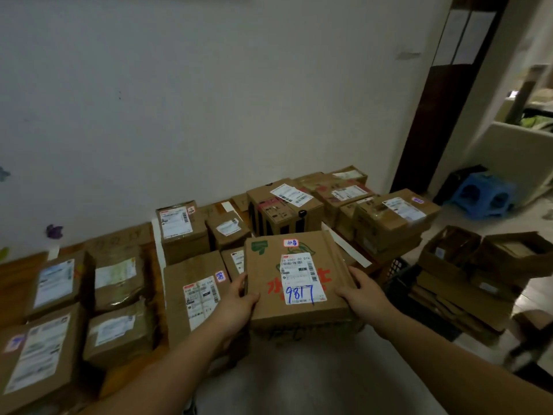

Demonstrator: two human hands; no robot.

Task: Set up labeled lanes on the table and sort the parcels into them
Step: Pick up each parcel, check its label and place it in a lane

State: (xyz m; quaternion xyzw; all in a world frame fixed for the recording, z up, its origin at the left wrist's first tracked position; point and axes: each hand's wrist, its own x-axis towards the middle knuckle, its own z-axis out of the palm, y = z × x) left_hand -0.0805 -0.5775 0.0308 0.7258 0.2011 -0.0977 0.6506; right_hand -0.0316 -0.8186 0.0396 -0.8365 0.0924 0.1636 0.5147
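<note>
I hold a flat cardboard parcel with a white shipping label, blue handwritten "9817", red print and a small pink-edged sticker. My left hand grips its left edge and my right hand grips its right edge, thumbs on top. It hangs above the near edge of the wooden table, over the middle group of parcels. Another group of parcels lies on the left and a third group at the far right. White tape strips and cardboard lane signs run along the wall side.
A white wall stands right behind the table. Right of the table are a dark crate, open and flattened cardboard boxes on the floor, and a blue plastic stool near a dark door frame.
</note>
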